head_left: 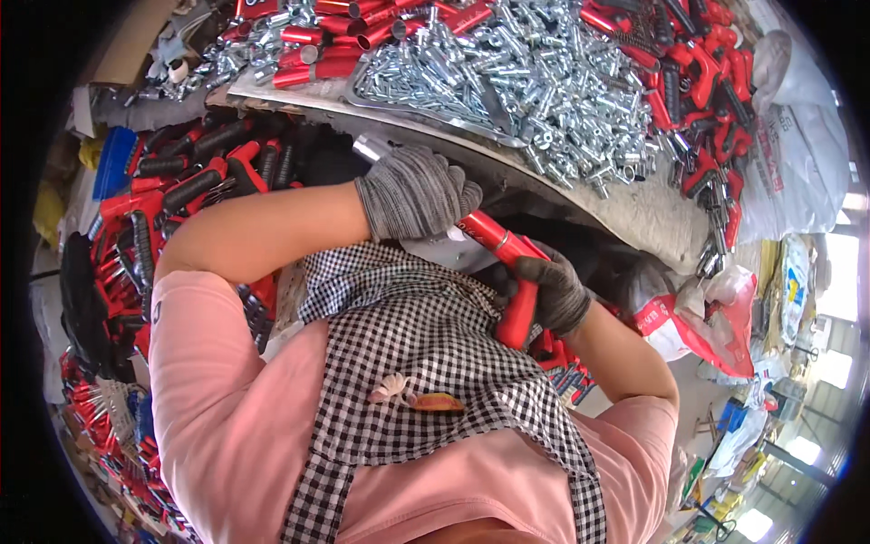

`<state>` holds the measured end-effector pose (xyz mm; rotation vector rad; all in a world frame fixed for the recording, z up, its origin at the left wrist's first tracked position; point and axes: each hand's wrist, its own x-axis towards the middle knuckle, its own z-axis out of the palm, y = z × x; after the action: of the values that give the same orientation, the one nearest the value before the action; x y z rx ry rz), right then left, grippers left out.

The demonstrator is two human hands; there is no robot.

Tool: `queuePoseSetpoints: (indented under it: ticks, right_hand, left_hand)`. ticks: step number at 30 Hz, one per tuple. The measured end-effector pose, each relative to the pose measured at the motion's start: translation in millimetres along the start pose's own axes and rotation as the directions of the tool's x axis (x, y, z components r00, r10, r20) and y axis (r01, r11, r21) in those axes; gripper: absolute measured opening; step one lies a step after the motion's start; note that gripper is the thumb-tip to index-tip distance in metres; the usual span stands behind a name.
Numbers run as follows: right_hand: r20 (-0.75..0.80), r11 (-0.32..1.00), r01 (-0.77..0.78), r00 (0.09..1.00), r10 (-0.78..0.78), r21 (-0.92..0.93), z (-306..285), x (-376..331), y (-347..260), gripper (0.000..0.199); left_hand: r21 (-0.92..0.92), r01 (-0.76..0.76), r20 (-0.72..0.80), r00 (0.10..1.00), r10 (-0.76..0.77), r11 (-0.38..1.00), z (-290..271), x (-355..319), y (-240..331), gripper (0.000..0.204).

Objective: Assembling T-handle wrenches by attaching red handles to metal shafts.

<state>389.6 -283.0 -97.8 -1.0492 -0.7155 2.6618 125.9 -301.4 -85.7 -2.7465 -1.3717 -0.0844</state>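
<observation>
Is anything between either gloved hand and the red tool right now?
Nothing visible. The left hand in a grey glove is wrapped over the upper end of the red tool, and the right hand in a dark glove grips its lower red handle. Both are in direct contact, above the checked apron.

The grey counter [634,213] runs just beyond the grip — a heap of silver bolts [526,72] lies on it, with red tubes [317,50] and red-handled tools [702,82] at either side.
</observation>
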Motion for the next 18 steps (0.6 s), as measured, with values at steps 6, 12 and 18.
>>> queuePoseSetpoints:
  ticks: [6,12,18]
  right_hand:
    - [0.022,0.893,0.326,0.941,-0.336,-0.311,16,0,-8,0.054]
    - [0.933,-0.868,0.472,0.359,0.028,-0.156,18,-9,-60,0.037]
    - [0.265,0.066,0.338,0.832,-0.488,-0.939,1,-9,-16,0.043]
  left_hand:
    - [0.169,-0.095,-0.426,0.891,0.159,0.981,-4,9,-22,0.048]
    - [-0.729,0.62,0.659,0.521,0.543,0.289,11,7,-17,0.03]
    - [-0.12,0.159,0.204,0.97,-0.132,0.98,-4,1,13,0.036]
